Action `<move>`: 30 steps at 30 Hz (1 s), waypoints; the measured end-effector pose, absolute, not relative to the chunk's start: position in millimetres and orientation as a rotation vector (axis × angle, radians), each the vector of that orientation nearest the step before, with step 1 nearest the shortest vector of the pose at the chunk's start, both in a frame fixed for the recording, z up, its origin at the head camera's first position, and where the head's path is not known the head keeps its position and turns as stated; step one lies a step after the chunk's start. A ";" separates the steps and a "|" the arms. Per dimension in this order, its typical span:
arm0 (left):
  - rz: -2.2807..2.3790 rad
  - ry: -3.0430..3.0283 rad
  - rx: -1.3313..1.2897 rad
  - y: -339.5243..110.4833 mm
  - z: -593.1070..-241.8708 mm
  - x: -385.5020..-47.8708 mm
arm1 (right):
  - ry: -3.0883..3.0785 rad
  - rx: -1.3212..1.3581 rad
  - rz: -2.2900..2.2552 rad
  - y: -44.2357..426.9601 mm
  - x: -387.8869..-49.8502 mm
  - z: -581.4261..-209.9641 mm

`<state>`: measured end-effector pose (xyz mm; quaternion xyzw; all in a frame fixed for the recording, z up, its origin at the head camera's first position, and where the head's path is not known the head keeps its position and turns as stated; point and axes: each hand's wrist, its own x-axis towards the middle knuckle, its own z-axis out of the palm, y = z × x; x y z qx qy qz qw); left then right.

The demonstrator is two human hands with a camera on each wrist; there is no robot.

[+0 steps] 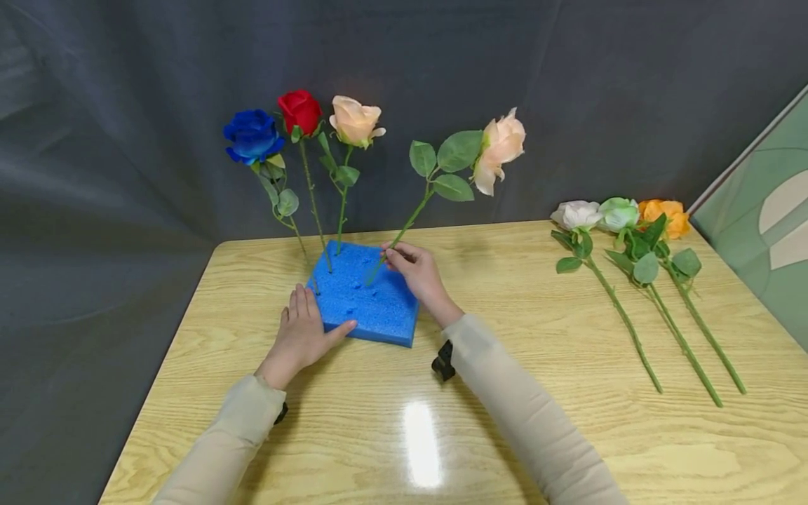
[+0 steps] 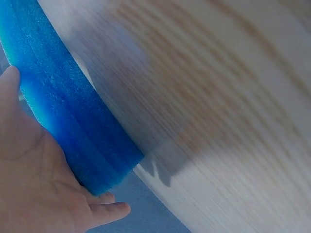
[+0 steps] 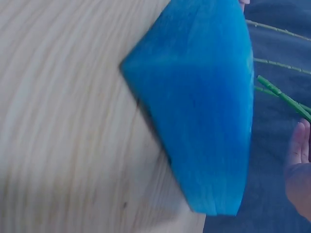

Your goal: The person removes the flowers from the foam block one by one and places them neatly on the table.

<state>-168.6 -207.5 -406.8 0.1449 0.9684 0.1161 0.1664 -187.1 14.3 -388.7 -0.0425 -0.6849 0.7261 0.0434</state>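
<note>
My right hand (image 1: pixel 419 273) pinches the green stem of a peach rose (image 1: pixel 501 151), which leans to the right over a blue foam block (image 1: pixel 379 308). In the right wrist view the stem's cut end (image 3: pixel 262 80) shows just off the foam's face. Spread along the block's left and front edges, my left hand (image 1: pixel 306 333) touches the foam with fingers straight; its palm (image 2: pixel 34 179) lies against the block in the left wrist view. A blue rose (image 1: pixel 254 137), a red rose (image 1: pixel 299 112) and another peach rose (image 1: pixel 355 120) stand in the block's left and back part.
On the table's right side lie a white rose (image 1: pixel 577 215), a pale green rose (image 1: pixel 618 214) and an orange rose (image 1: pixel 665 217), stems toward the front. Behind the wooden table (image 1: pixel 505 315) hangs a dark cloth (image 1: pixel 442 56). A green patterned panel (image 1: pixel 770 203) stands at the far right.
</note>
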 end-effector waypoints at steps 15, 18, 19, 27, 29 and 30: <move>0.368 2.749 0.415 -208.0 -406.5 -167.6 | -2.133 -0.154 2.164 58.0 -172.3 -388.6; 0.385 2.752 0.422 -208.6 -407.0 -167.1 | -2.198 -0.148 2.128 67.2 -168.2 -387.5; 0.383 2.752 0.422 -208.6 -407.0 -167.1 | -2.215 -0.146 2.119 70.1 -166.9 -387.1; 0.367 2.750 0.429 -209.5 -409.6 -168.7 | -2.395 -0.138 2.020 93.7 -156.3 -388.2; 0.374 2.747 0.424 -209.5 -409.1 -168.7 | -2.442 -0.129 1.984 99.7 -153.5 -389.0; 0.376 2.747 0.422 -209.5 -408.7 -168.5 | -2.460 -0.126 1.968 102.6 -151.9 -389.1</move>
